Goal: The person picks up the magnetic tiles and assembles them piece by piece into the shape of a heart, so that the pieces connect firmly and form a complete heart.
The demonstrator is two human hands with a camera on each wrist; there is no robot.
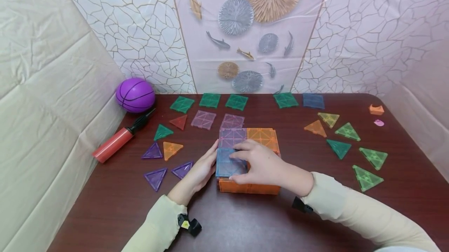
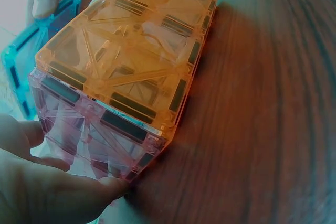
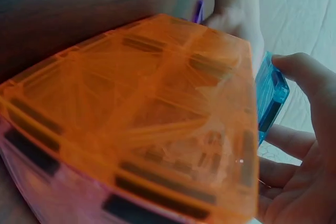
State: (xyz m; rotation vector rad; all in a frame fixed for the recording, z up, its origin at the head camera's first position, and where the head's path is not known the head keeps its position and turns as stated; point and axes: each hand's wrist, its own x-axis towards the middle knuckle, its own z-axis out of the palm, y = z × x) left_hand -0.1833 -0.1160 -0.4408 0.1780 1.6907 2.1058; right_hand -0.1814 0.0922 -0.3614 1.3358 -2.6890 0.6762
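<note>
A box of see-through magnetic tiles stands mid-table, its front wall orange (image 1: 249, 187). A purple tile (image 1: 229, 136) and an orange tile (image 1: 263, 136) lie along the back of its top. My right hand (image 1: 261, 163) pinches a blue square tile (image 1: 224, 164) between thumb and fingers over the front left top; it tilts up from the box in the left wrist view. My left hand (image 1: 200, 171) rests along the left side, its fingers against a pinkish-purple wall tile (image 2: 97, 124). My right hand hides the front right of the top.
Several green squares (image 1: 209, 100), a blue square (image 1: 313, 101) and pink squares (image 1: 203, 120) lie behind the box. Loose triangles flank it, purple (image 1: 155, 178) at left, light green (image 1: 367, 178) at right. A purple ball (image 1: 135, 95) and red hand pump (image 1: 113, 145) sit far left.
</note>
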